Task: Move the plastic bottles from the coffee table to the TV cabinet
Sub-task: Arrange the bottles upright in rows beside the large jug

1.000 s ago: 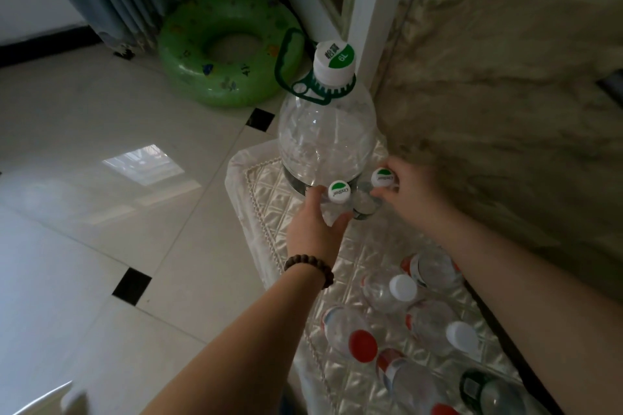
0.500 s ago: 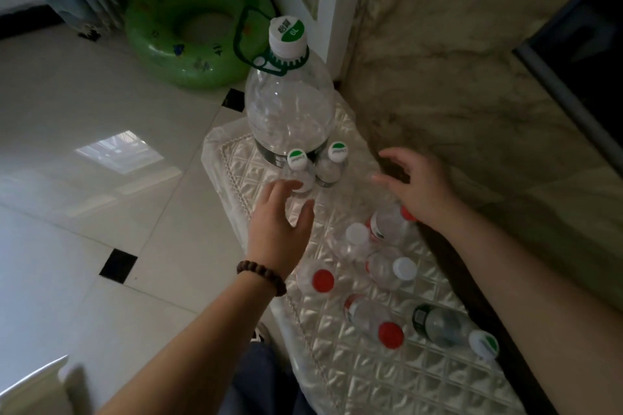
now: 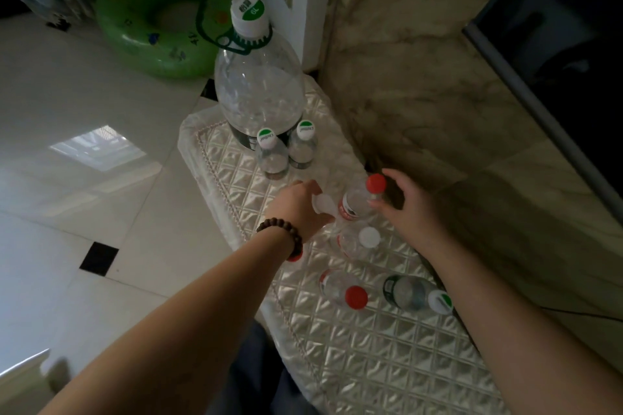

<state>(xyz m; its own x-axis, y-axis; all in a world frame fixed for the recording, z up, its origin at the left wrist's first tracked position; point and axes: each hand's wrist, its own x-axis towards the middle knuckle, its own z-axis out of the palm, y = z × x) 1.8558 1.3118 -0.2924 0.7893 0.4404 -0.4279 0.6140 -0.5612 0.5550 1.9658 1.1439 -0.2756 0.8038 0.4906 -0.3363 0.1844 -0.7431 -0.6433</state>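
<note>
Hands (image 3: 296, 205) (image 3: 409, 209) reach among crowded bottles, left pinching a white-capped bottle (image 3: 322, 204), right grip open beside a red-capped bottle (image 3: 362, 200); neighbours may topple.

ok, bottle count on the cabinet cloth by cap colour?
Red caps: 3 (the last partly hidden)
Plain white caps: 2
Green-and-white caps, small bottles: 3
Green-and-white cap, large jug: 1
Total: 9
</note>
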